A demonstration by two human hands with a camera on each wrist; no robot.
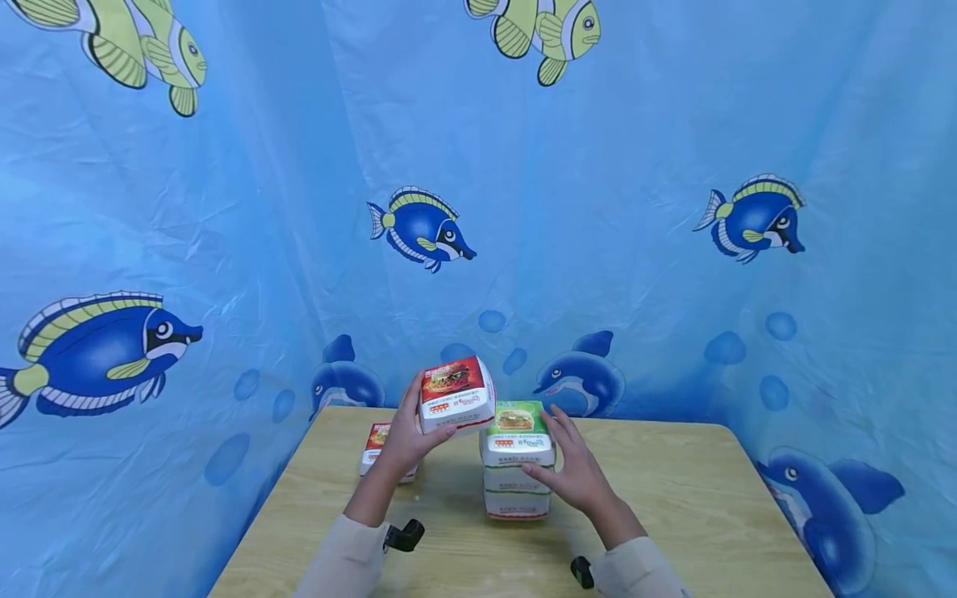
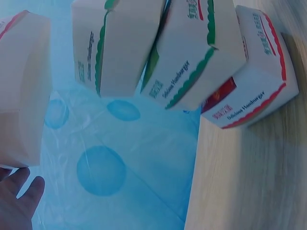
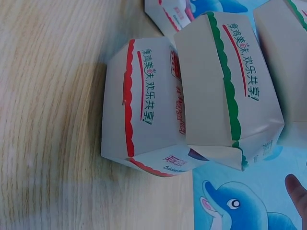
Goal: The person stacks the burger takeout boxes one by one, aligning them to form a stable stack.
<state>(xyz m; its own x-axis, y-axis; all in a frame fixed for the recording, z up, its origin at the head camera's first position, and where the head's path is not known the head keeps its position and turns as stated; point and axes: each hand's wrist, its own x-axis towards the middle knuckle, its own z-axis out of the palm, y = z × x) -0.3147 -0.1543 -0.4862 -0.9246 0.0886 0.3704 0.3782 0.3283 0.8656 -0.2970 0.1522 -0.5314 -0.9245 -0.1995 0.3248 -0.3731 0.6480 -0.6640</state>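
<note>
My left hand (image 1: pixel 409 436) grips a burger box (image 1: pixel 456 394) with a red lid, raised and tilted just left of a stack. In the left wrist view its fingertips (image 2: pixel 31 191) meet the held box (image 2: pixel 24 91). The stack has three burger boxes: a green-lidded top box (image 1: pixel 517 432), a green-trimmed middle box (image 1: pixel 516 479) and a red-trimmed bottom box (image 1: pixel 517 504). At the stack's right side is my right hand (image 1: pixel 579 473), thumb and fingers spread beside the top box. The right wrist view shows one fingertip (image 3: pixel 293 187) apart from the boxes.
Another red-lidded burger box (image 1: pixel 376 440) stands on the wooden table (image 1: pixel 658 507), partly behind the left wrist. A blue curtain (image 1: pixel 598 274) printed with fish and dolphins surrounds the table's back and sides.
</note>
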